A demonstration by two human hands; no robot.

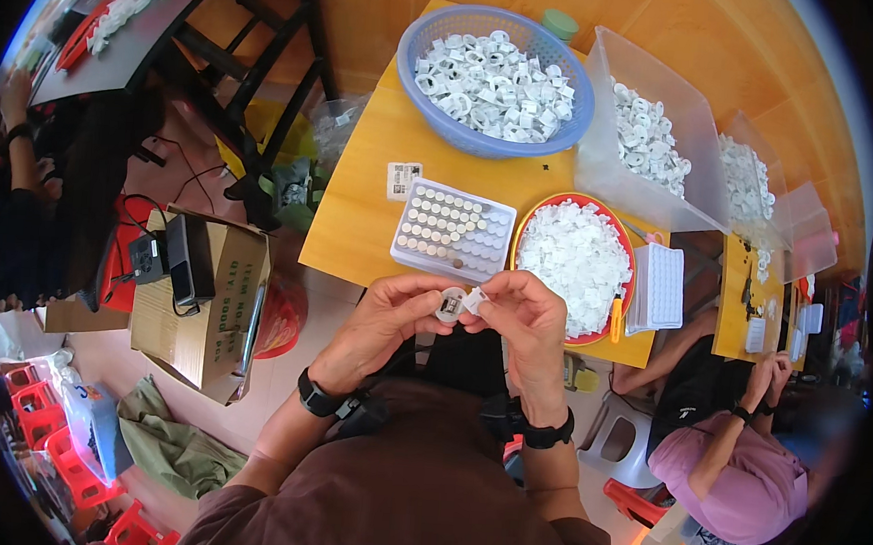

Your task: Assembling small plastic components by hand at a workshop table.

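Observation:
My left hand (390, 315) pinches a small round white plastic housing (451, 304) whose inside shows dark and metallic details. Between the thumb and fingers of my right hand (527, 323) is a small white plastic piece (474, 300), held right against the housing's edge; whether the two are joined I cannot tell. Just beyond my hands lies a white tray (404, 261) with rows of round cream-coloured discs in its left part. A red bowl with a yellow rim (531, 210), full of small white plastic pieces, stands on the right.
A blue basket (407, 96) and a translucent bin (602, 178), both holding white parts, stand at the back of the yellow table (344, 232). Stacked white trays (664, 286) and a yellow-handled tool (616, 318) sit right. A carton (198, 328) stands left; a co-worker (734, 471) sits right.

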